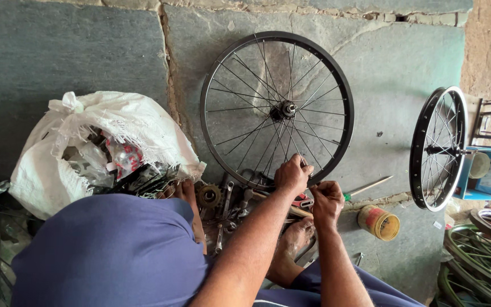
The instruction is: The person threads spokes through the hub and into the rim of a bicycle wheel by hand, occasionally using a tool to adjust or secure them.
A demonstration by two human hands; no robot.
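The fingers (304, 169) of the left hand (292, 175) are curling shut around the lower rim and spokes of the bicycle wheel (277, 108), while the right hand (326, 200) is closing just beside it, pinching something small against the same stretch of rim (whether a spoke end or a little tool, I cannot tell). The wheel is leaning against the grey stone wall (393, 62), its lowest edge coming down among the loose parts by the person's bare foot (295, 236). Judging by its build, the wheel is probably handling as light but stiff: the black rim is offering a firm, rounded hold, whereas the thin spokes are likely bending under sideways pressure and giving a poor grip, and the hub (287, 108) is sitting too far up for these hands. Spreading outward, a heap of greasy metal parts including a cog (208, 196) is lying on the floor, a screwdriver (369, 186) and a yellow tin (379, 222) are resting to the right, a white sack (103, 142) of scrap is slumping at the left, and a second wheel (439, 148) is standing on a stand further right.
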